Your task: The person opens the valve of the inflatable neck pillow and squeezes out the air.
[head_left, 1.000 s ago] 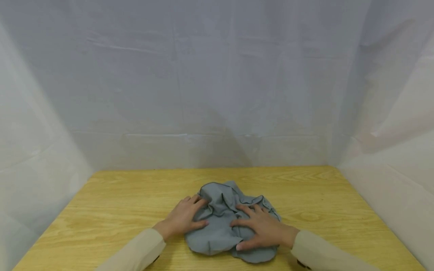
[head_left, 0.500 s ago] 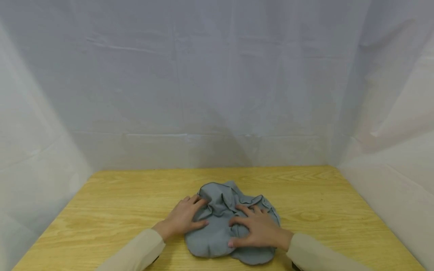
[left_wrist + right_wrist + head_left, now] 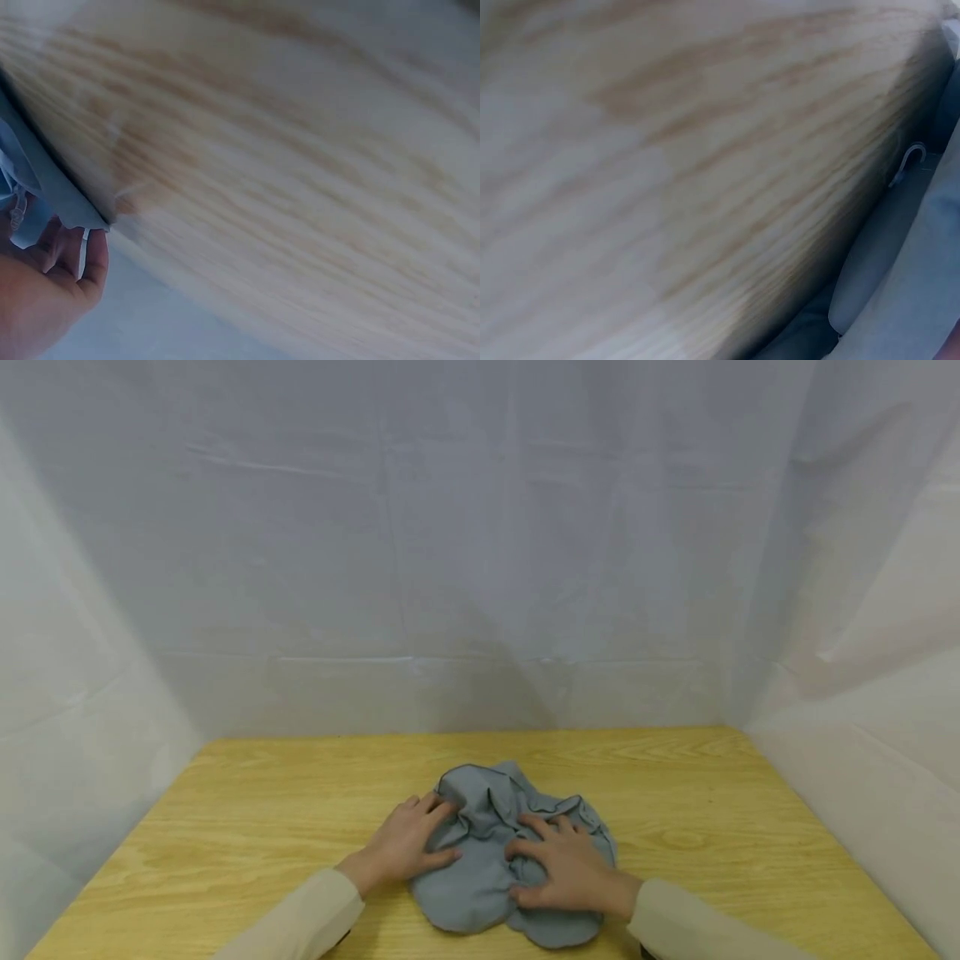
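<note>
A crumpled grey-blue cloth article with thin dark edging lies on the wooden table, its lower side in two rounded lobes. On its left part rests my left hand, thumb and fingers spread apart. In the left wrist view, the fingertips of the left hand meet the cloth's edge. My right hand lies across the cloth's right part, fingers spread and slightly bent, thumb toward the middle. The right wrist view shows grey cloth folds and a small pale loop; most of that hand is hidden.
The yellow wood-grain table extends on both sides of the cloth and behind it. Pale sheeting hangs along the back and both sides. Light beige sleeves cover both forearms.
My right hand has shifted slightly left, its thumb moving in toward the cloth's middle. The cloth's lower right lobe has moved a little left and nearer. The left hand stays almost still.
</note>
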Motion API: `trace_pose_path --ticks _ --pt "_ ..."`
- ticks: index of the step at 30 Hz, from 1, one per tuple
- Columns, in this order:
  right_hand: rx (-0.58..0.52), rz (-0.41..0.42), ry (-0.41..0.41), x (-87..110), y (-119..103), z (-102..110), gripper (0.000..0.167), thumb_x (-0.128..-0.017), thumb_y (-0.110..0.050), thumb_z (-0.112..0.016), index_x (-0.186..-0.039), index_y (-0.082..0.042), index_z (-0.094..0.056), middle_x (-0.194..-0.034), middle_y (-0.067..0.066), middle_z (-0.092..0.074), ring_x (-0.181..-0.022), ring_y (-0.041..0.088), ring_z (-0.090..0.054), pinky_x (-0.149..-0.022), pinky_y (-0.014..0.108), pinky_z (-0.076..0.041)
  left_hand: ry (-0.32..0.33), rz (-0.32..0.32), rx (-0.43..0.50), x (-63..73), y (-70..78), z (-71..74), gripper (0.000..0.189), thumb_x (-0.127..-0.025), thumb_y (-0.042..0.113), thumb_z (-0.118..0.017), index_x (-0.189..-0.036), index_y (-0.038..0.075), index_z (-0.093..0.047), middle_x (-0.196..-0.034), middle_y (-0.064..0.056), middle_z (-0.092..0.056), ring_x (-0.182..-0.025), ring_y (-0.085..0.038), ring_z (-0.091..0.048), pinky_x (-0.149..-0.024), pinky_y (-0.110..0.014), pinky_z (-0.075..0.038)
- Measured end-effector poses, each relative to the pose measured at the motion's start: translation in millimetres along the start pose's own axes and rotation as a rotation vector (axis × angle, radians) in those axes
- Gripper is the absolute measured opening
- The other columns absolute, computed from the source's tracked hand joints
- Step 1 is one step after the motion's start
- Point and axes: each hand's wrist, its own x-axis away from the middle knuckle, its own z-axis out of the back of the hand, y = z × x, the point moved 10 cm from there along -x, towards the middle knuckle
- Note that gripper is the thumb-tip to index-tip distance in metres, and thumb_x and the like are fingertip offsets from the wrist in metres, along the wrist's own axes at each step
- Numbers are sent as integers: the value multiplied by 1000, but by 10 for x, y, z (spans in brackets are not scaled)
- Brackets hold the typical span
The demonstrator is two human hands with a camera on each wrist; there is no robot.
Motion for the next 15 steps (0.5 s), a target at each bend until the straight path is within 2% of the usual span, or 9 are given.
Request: trace_pose_path --ticks 5,15 --pt "7 3 7 -4 2 1 40 -82 -60 -52 -114 -37 -56 -139 8 -39 -110 39 -44 -80 63 -36 3 1 -3 7 9 4 57 -81 49 -62 -122 11 -54 -111 -9 -53 -93 -24 -54 -79 -41 -46" --pt "-8 3 9 2 8 8 36 -85 -55 -50 -113 -35 -58 -139 9 -40 -111 39 -44 -79 63 -36 -32 29 1 0 13 -4 60 -81 50 -62 -125 10 -52 -118 -15 -52 -101 -31 -55 -84 -45 -46"
